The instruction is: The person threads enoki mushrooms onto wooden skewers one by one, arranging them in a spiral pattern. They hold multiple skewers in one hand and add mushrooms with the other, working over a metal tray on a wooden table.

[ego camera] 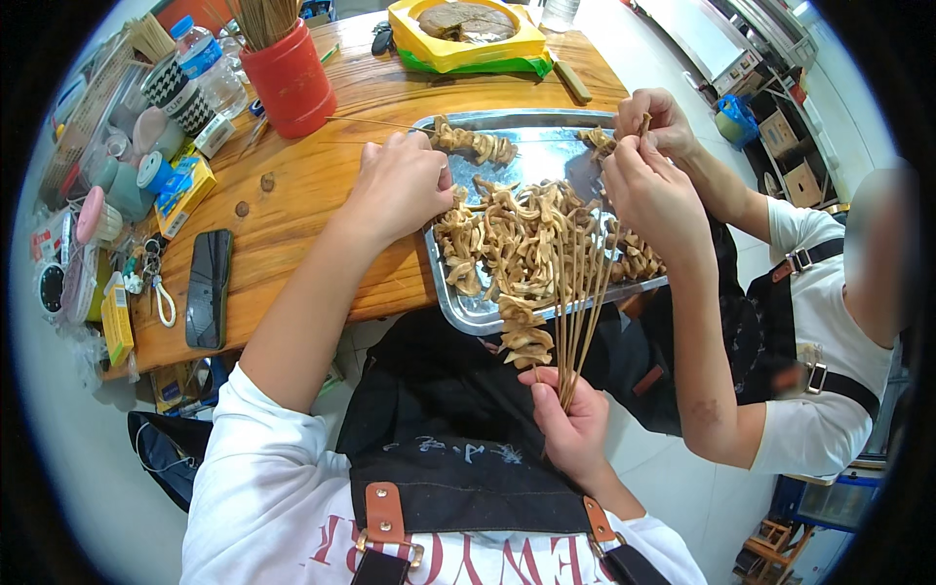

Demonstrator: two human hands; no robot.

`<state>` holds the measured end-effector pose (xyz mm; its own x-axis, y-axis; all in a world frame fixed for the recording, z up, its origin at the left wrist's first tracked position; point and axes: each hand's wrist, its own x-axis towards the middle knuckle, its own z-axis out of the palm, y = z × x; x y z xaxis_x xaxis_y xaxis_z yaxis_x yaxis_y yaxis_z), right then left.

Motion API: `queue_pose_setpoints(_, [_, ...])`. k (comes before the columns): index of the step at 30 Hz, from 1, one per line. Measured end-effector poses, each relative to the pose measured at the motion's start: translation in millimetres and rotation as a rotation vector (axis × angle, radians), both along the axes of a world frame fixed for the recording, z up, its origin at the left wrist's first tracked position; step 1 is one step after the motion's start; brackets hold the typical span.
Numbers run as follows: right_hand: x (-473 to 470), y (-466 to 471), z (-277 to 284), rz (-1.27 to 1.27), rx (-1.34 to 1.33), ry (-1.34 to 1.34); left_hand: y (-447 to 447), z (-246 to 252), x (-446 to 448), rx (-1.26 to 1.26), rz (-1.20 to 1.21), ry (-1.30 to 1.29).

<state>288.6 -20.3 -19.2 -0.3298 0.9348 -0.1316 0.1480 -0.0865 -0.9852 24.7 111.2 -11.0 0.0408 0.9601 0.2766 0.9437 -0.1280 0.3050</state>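
My left hand [406, 183] reaches over the left edge of a metal tray [457, 311], its fingertips at the pile of brown, strip-like food pieces [534, 234]; whether they pinch a piece is hidden. My right hand [574, 417], near my apron, grips a bundle of thin wooden skewers [581, 307] by the lower ends, along with a skewer threaded with folded food pieces [525, 333]. A loaded skewer [475, 145] lies across the tray's upper left, its bare end over the table.
A co-worker's hands [651, 168] hold a food piece over the tray's right side. A red skewer container [289, 80], a phone [209, 289], a knife [572, 80] and a yellow-wrapped round item [468, 51] rest on the wooden table [292, 183]. Bottles and boxes crowd its left side.
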Motion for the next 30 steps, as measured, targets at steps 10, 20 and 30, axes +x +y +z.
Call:
queue_pose_setpoints(10, [0,-1,0,-0.013,0.017,-0.019,-27,4,17,-0.338,-0.201,-1.491])
queue_pose_setpoints(20, [-2,2,-4,0.023,0.022,-0.018,-59,12,24,-0.55,-0.175,-1.736])
queue_pose_setpoints(30, [-1,-1,-1,0.007,0.045,-0.022,-70,12,41,-0.795,-0.262,-1.566])
